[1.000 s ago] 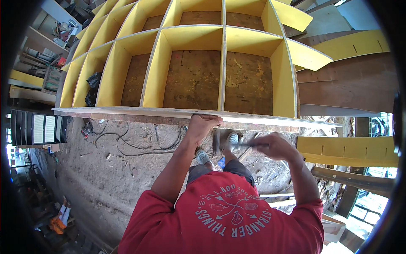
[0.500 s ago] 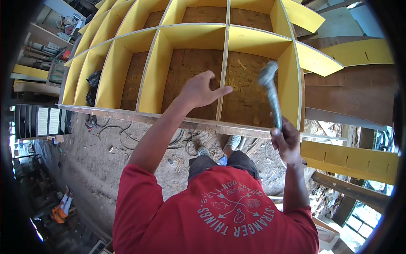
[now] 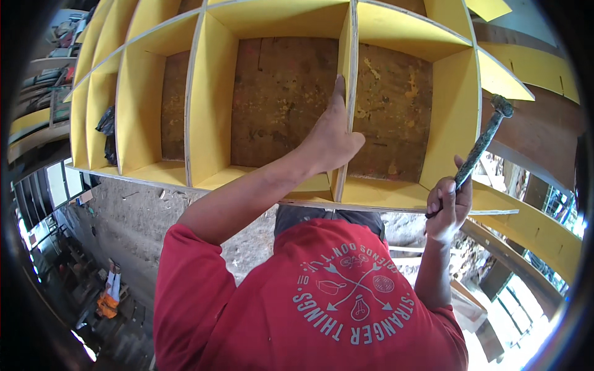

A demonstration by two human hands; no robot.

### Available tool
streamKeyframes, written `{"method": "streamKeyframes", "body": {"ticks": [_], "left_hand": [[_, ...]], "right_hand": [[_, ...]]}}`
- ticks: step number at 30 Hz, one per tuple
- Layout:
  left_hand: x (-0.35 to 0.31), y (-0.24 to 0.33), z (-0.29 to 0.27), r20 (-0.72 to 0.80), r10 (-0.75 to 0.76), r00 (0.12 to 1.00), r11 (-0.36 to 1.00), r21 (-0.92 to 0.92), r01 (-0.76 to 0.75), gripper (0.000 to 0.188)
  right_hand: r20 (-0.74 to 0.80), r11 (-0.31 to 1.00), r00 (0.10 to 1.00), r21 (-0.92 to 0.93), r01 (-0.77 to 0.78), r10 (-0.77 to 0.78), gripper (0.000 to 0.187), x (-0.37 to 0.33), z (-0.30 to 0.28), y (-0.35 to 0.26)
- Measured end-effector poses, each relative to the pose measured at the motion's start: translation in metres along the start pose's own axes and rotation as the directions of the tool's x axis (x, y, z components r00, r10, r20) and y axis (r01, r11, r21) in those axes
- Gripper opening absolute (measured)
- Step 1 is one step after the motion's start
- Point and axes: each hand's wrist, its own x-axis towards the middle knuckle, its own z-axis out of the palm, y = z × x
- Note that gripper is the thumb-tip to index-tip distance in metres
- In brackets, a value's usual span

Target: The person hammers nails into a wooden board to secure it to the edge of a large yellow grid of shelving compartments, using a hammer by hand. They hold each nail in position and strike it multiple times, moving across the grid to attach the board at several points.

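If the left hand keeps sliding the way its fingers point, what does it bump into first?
The left hand lies along the upright divider with its fingers pointing up it. Going straight on, it would probably first meet the yellow cross board at the top of that compartment, though depth is hard to judge here.

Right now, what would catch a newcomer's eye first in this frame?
The big yellow-painted plywood grid of open compartments fills the upper frame, with brown board behind. The left hand lies flat against the upright yellow divider at centre. At right, the right hand holds a dark metal hammer raised, head up.
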Motion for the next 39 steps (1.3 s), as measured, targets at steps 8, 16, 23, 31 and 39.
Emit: {"method": "streamKeyframes", "body": {"ticks": [8,16,23,31,39], "left_hand": [[0.0,-0.004,0.003,0.031,-0.02,0.999,0.999,-0.029,0.021,0.106],[-0.002,-0.007,0.01,-0.019,0.059,0.998,0.998,0.02,-0.059,0.102],[-0.002,-0.009,0.009,-0.034,0.101,0.994,0.993,0.065,-0.098,0.1],[-0.001,-0.012,0.012,-0.069,0.087,0.994,0.985,0.155,-0.076,0.098],[0.011,-0.026,0.012,-0.087,0.166,0.982,0.961,0.238,-0.141,0.095]], "right_hand": [[-0.077,0.992,0.996,-0.126,0.026,-0.036,0.06,-0.002,0.01,0.001],[-0.1,0.982,0.993,-0.182,0.042,-0.061,0.059,-0.002,0.009,0.004],[-0.076,0.985,0.995,-0.162,0.054,-0.068,0.061,-0.007,0.011,0.0],[-0.066,0.988,0.99,-0.097,0.117,-0.124,0.064,-0.015,0.003,0.001],[0.58,0.798,0.805,-0.54,0.267,0.123,0.043,-0.081,-0.083,-0.052]]}}
